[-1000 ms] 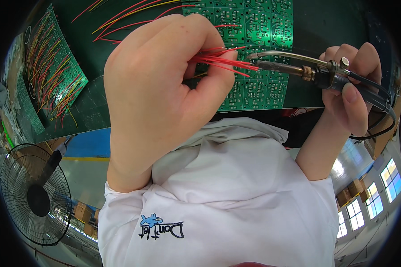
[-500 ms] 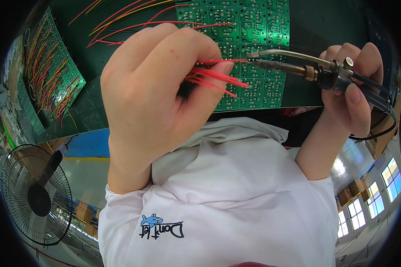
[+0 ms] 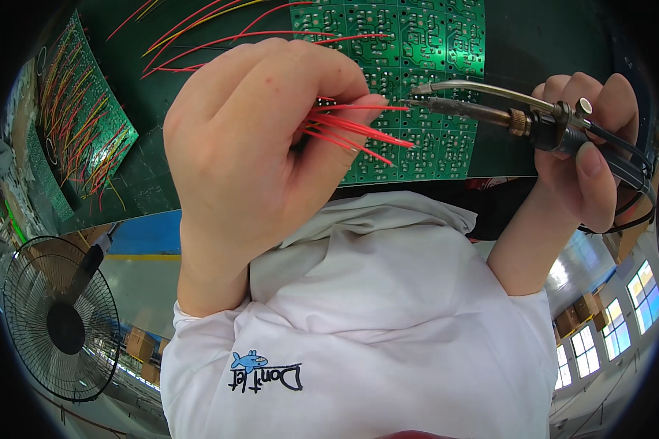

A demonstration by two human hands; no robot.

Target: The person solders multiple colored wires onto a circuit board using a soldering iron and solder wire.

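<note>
My left hand [image 3: 260, 139] is closed round a bunch of red wires [image 3: 370, 132], their ends fanning out to the right past the thumb. One wire stands a little apart from the bunch, its end close to the iron's tip. In my right hand [image 3: 589, 139] is a soldering iron [image 3: 476, 110] with a thin curved metal feed tube above its barrel, held by the dark handle and pointing left. Beneath both tools lies a panel of green circuit boards [image 3: 439, 51] with rows of solder joints. Several red wires stretch left from its upper part. My left palm hides the rest of the bunch.
On the left, another green board panel [image 3: 117, 135] carries many red and yellow wires. Both panels rest on a dark green work surface [image 3: 150, 95]. A black fan [image 3: 64, 328] stands at lower left. Black cables [image 3: 637, 172] trail from the iron's handle.
My right hand and the iron have shifted slightly right and down. The wire ends in my left hand have dropped a little, and the panel has moved slightly.
</note>
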